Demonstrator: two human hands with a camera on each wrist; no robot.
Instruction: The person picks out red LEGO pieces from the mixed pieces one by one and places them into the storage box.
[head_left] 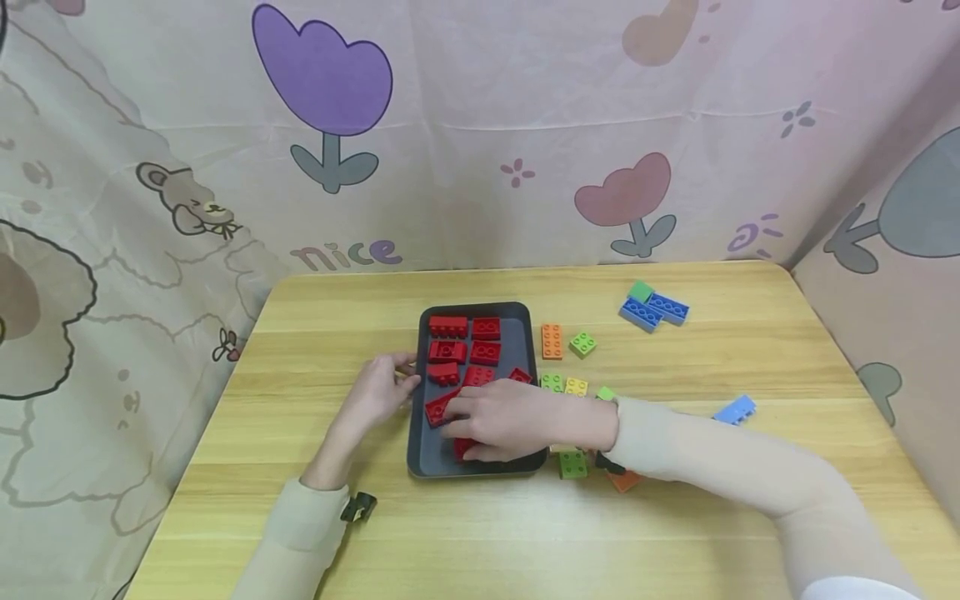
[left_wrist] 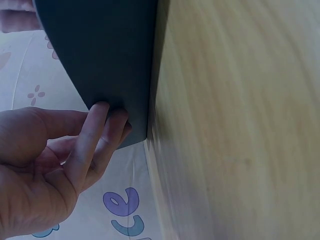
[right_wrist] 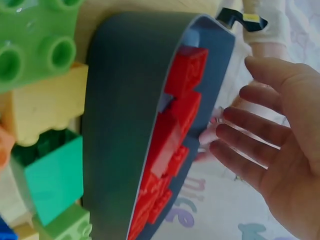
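A dark grey tray (head_left: 514, 342) stands on the table and holds several red bricks (head_left: 447, 327), laid roughly in columns at its left and middle. At the tray's left wall is my left hand (head_left: 378, 387); in the left wrist view its fingertips touch the outer side of the wall (left_wrist: 107, 55). My right hand (head_left: 502, 417) hovers over the tray's near half and covers some of the bricks. In the right wrist view its fingers (right_wrist: 255, 125) are spread and loosely bent, with nothing between them, above a red brick (right_wrist: 185, 72) near the tray's end.
Right of the tray lie loose bricks: an orange one (head_left: 552, 342), a green one (head_left: 582, 345), a yellow one (head_left: 576, 387) and others partly under my right forearm. Blue bricks (head_left: 641, 314) lie farther back, a light blue one (head_left: 735, 410) at right. Patterned cloth (head_left: 465, 167) hangs behind.
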